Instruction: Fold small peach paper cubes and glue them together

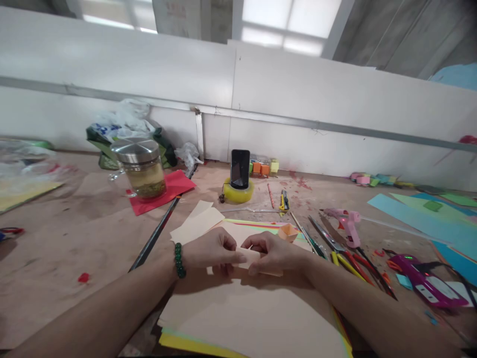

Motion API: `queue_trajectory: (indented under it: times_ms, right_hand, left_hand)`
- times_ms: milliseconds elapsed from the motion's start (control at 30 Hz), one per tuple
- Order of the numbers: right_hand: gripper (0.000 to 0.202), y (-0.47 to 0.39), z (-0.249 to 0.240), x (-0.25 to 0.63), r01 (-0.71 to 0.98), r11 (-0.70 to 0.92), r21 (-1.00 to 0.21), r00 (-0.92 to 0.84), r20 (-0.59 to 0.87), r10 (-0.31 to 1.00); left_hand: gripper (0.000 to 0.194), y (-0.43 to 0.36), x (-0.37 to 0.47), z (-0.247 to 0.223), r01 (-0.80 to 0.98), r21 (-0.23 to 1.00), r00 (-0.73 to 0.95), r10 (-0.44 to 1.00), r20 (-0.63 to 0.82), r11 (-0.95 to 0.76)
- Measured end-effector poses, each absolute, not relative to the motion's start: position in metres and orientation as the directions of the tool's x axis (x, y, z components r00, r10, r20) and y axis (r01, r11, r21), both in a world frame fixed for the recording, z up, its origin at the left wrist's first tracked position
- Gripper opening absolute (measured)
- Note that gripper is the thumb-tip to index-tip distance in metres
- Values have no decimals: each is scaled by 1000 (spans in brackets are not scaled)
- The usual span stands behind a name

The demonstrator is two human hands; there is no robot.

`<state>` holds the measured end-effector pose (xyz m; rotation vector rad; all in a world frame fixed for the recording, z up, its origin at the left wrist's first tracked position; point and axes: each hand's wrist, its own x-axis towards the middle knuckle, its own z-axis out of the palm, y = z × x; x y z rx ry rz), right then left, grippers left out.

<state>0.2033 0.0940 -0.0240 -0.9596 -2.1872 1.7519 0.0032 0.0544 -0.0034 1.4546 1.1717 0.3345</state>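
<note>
A small piece of pale peach paper is pinched between my two hands, above a stack of coloured paper with a peach sheet on top. My left hand, with a green bead bracelet at the wrist, grips the piece's left end. On its right end, the thumb and fingers of my right hand are closed. The fingers cover part of the piece, so its folds are partly hidden. Just beyond my right hand sits a small folded orange paper box. Loose peach strips lie past my left hand.
At the back left, a lidded glass mug of tea stands on red paper. A phone rests upright on a yellow tape roll. To the right lie scissors, pliers, a pink glue gun and a purple device.
</note>
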Motion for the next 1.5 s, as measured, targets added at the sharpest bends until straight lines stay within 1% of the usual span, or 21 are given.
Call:
queue_trajectory:
  times_ms: [167,400,567,700,767,833,900,967,1100,1267,1367,1500]
  right_hand:
    - [39,93,-21,203,371,91,-924,-781,-258,568]
    - [44,92,-22,202,379,57,-923,-771,-281,571]
    - [36,90,-22,201,365,77,-928,-768,-253,588]
    - [37,90,-25,202,323,28,-946,-760,-241,604]
    - [41,92,-25,204,203,-50,-978,-737,-186,650]
    - [47,96,-26,206,-14,-136,-991,-698,-88,711]
    - [48,99,-25,206,-211,-156,-965,-655,21,755]
    - [42,101,-25,206,-290,-130,-948,-641,92,762]
    - [40,103,-27,205,-299,-83,-951,-627,130,768]
    - [20,106,-34,203,-285,-36,-958,-576,141,806]
    - [19,108,-38,201,-278,1,-961,-535,156,830]
    - [19,108,-40,200,-247,48,-968,-441,156,884]
  left_hand:
    - [27,55,3,-5,459,861,470,762,-445,219]
    - [33,57,-3,-7,452,867,512,735,-445,210]
    - [40,53,3,-6,434,874,538,716,-445,217]
    - [39,54,5,-5,399,879,513,731,-450,261]
    - [39,58,0,-5,362,895,485,767,-419,260]
    - [40,64,-6,-7,286,927,453,818,-354,242]
    - [43,70,-13,-9,211,953,415,862,-291,220]
    - [46,74,-18,-11,178,961,386,883,-267,212]
    - [51,75,-18,-10,158,960,367,888,-275,232]
    - [53,71,-15,-7,140,968,355,903,-244,206]
    - [52,70,-14,-6,155,969,347,908,-233,190]
    - [48,70,-13,-6,219,964,355,907,-226,154]
